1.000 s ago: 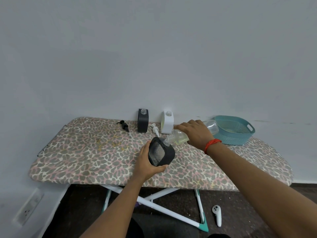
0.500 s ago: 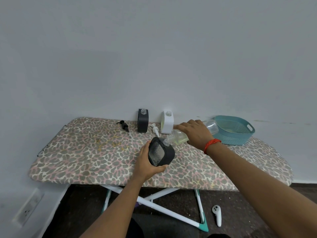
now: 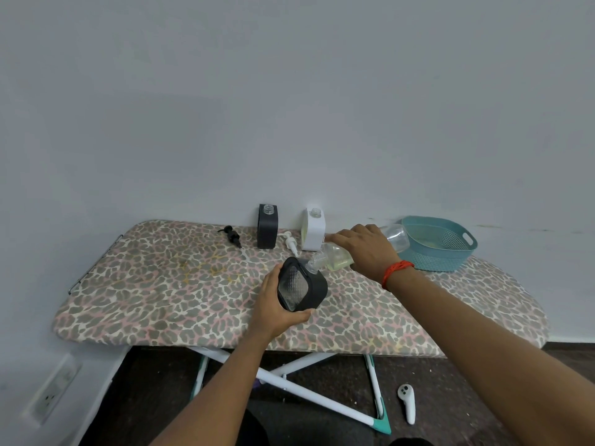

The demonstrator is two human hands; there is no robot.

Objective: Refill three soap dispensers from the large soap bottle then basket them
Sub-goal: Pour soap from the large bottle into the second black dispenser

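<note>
The left hand (image 3: 273,304) curls round the tilted black dispenser (image 3: 304,288); the right hand (image 3: 367,249) wraps the tipped soap bottle (image 3: 336,260), its neck apparently touching the dispenser's mouth.

On my remote feed: a leopard-print board cover (image 3: 154,284) in grey, pink and cream; a teal basket (image 3: 441,255); a black dispenser (image 3: 317,286); a white dispenser (image 3: 314,233); an orange-red wristband (image 3: 397,271).

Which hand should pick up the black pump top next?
Probably the left hand. The black pump top lies to its left on the board, and the right hand is busy tilting the soap bottle. The left must first set down the black dispenser.
</note>
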